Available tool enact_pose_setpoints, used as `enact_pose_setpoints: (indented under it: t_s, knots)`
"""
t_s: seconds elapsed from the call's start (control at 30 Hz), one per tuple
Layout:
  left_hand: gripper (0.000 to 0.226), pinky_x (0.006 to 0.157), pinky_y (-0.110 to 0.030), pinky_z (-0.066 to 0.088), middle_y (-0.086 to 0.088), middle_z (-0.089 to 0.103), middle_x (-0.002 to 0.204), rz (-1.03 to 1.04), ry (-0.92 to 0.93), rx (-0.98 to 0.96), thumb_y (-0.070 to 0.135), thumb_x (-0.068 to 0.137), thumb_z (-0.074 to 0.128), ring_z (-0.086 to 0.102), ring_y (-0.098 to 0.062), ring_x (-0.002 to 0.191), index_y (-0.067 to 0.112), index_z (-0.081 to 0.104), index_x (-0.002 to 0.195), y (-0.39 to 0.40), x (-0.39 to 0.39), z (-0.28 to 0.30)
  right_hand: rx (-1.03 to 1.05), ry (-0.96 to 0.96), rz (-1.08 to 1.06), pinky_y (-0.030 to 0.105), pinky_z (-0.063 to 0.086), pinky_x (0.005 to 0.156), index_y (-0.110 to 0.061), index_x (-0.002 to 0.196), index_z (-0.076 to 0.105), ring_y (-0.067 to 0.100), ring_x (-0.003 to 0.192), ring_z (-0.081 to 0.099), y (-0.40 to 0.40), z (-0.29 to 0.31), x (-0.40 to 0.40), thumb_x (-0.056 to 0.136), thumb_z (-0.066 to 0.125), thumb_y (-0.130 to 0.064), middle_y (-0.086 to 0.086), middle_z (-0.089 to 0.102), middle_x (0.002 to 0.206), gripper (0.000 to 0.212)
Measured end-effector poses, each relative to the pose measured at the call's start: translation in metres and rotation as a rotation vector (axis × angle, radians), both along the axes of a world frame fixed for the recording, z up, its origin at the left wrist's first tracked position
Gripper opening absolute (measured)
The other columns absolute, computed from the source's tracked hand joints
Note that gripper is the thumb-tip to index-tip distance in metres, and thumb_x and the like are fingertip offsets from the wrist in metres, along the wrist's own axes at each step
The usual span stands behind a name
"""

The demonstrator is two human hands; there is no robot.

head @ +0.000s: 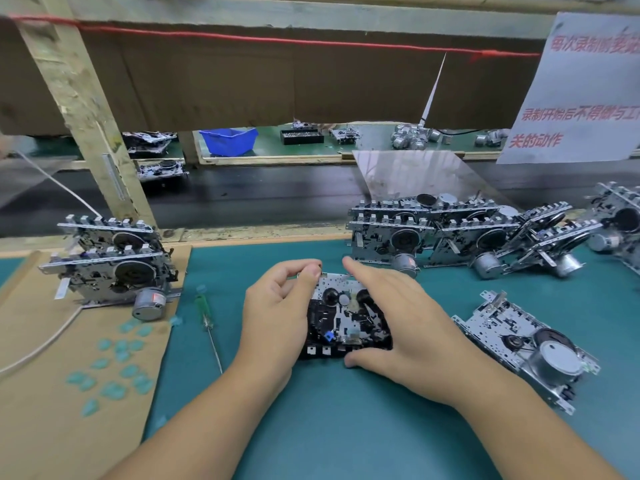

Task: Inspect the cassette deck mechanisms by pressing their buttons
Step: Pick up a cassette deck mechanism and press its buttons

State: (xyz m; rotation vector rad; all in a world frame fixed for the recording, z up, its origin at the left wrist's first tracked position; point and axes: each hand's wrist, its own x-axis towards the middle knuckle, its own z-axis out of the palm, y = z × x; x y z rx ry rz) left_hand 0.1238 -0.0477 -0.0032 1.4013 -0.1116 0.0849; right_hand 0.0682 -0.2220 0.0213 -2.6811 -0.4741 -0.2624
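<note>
A teal mat (346, 427) covers the near bench, with a sheet of brown cardboard (41, 393) laid over its left part; beyond the bench edge runs a dark conveyor belt (259, 199), and past that a green bench where a blue plastic bin (228, 141) stands, its contents hidden by its wall, beside a low black tray (302, 136) packed with small parts too tiny to name. At the middle of the mat lies one cassette deck mechanism (346, 320), flat, its button edge toward the far side. The left hand (273, 320) grips its left end, fingers curled round the upper corner with the thumb pressed at the top edge. The right hand (398, 317) lies over its right side, fingers fairly straight and reaching to the far edge, thumb against the near edge. Two more mechanisms are stacked (110, 261) on the cardboard at left, a row of them (460, 237) stands leaning at right rear, and another (526, 344) lies flat at right. A green-handled screwdriver (207, 323) lies on the mat just left of the left hand, and small teal chips (117, 368) are scattered over the cardboard. A white notice with red writing (581, 91) hangs at upper right.
</note>
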Motion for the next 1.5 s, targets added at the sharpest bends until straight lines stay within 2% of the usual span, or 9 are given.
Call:
enact_pose_setpoints:
  t_s: [0.13, 0.3, 0.43, 0.57, 0.73, 0.93, 1.17, 1.33, 1.5]
  knots:
    - [0.013, 0.091, -0.060, 0.058, -0.007, 0.080, 0.088, 0.006, 0.023, -0.008, 0.023, 0.099, 0.069, 0.073, -0.022, 0.082, 0.030, 0.079, 0.096, 0.000, 0.000, 0.000, -0.017, -0.023, 0.021, 0.014, 0.009, 0.118, -0.038, 0.158, 0.017, 0.004, 0.146, 0.014, 0.003, -0.001, -0.002, 0.083, 0.078, -0.044, -0.013, 0.028, 0.155, 0.097]
    - [0.014, 0.099, -0.058, 0.055, -0.005, 0.080, 0.091, 0.034, 0.043, -0.023, 0.022, 0.098, 0.069, 0.073, -0.020, 0.089, 0.031, 0.080, 0.095, 0.000, 0.002, 0.002, 0.113, 0.131, 0.007, 0.017, 0.007, 0.117, -0.061, 0.150, 0.001, -0.009, 0.147, -0.007, -0.007, 0.001, -0.004, 0.076, 0.081, -0.049, -0.029, -0.001, 0.161, 0.110]
    - [0.015, 0.100, -0.054, 0.055, -0.001, 0.080, 0.093, 0.024, 0.090, -0.050, 0.022, 0.097, 0.070, 0.074, -0.017, 0.091, 0.033, 0.080, 0.095, 0.001, 0.005, 0.002, 0.044, 0.092, -0.002, 0.001, 0.001, 0.110, -0.050, 0.154, 0.006, -0.014, 0.144, 0.002, -0.012, 0.000, -0.003, 0.080, 0.081, -0.046, -0.030, 0.015, 0.158, 0.106]
    - [0.015, 0.097, -0.052, 0.058, -0.001, 0.080, 0.092, 0.020, 0.083, -0.045, 0.023, 0.097, 0.070, 0.074, -0.016, 0.087, 0.033, 0.080, 0.096, 0.001, 0.005, 0.001, 0.020, 0.044, -0.004, 0.003, 0.002, 0.111, -0.039, 0.156, 0.016, -0.007, 0.145, 0.006, -0.007, -0.002, -0.003, 0.083, 0.078, -0.041, -0.022, 0.023, 0.157, 0.096]
    - [0.012, 0.101, -0.055, 0.055, -0.004, 0.080, 0.094, 0.033, 0.109, -0.092, 0.021, 0.095, 0.072, 0.075, -0.025, 0.098, 0.029, 0.081, 0.096, 0.002, 0.007, 0.001, 0.125, 0.168, 0.023, -0.003, 0.000, 0.107, -0.059, 0.151, -0.004, -0.020, 0.142, -0.003, -0.017, -0.001, -0.005, 0.082, 0.079, -0.037, -0.042, 0.003, 0.155, 0.110]
    - [0.015, 0.083, -0.040, 0.060, -0.004, 0.080, 0.091, 0.017, 0.131, -0.120, 0.018, 0.095, 0.072, 0.076, -0.017, 0.084, 0.029, 0.082, 0.093, 0.002, 0.006, 0.002, 0.112, 0.153, 0.014, 0.025, 0.026, 0.119, -0.054, 0.154, 0.007, -0.014, 0.144, 0.008, -0.020, -0.001, -0.002, 0.082, 0.080, -0.029, -0.037, 0.016, 0.156, 0.105]
    - [0.014, 0.065, -0.030, 0.060, -0.004, 0.080, 0.087, 0.027, 0.150, -0.124, 0.022, 0.094, 0.073, 0.075, -0.013, 0.075, 0.032, 0.081, 0.091, 0.004, 0.007, 0.001, 0.454, 0.074, -0.020, 0.024, 0.050, 0.102, -0.056, 0.138, 0.039, -0.005, 0.129, 0.050, -0.030, 0.002, -0.006, 0.078, 0.078, -0.006, -0.031, 0.007, 0.161, 0.088]
    - [0.013, 0.081, -0.045, 0.059, -0.007, 0.079, 0.088, 0.028, 0.116, -0.060, 0.024, 0.097, 0.069, 0.074, -0.022, 0.081, 0.033, 0.078, 0.093, 0.001, 0.004, 0.000, 0.239, 0.131, 0.068, 0.020, 0.027, 0.108, -0.067, 0.144, 0.019, -0.025, 0.139, 0.003, -0.017, -0.004, -0.011, 0.063, 0.086, -0.051, -0.039, -0.017, 0.157, 0.106]
    - [0.015, 0.057, -0.030, 0.058, -0.005, 0.078, 0.079, 0.030, 0.200, -0.126, 0.018, 0.098, 0.068, 0.073, -0.015, 0.068, 0.022, 0.078, 0.089, 0.003, 0.007, 0.003, 0.286, 0.021, 0.022, 0.035, 0.045, 0.108, -0.056, 0.140, 0.036, -0.003, 0.141, 0.032, -0.017, -0.001, -0.010, 0.066, 0.086, -0.046, -0.032, 0.031, 0.149, 0.090]
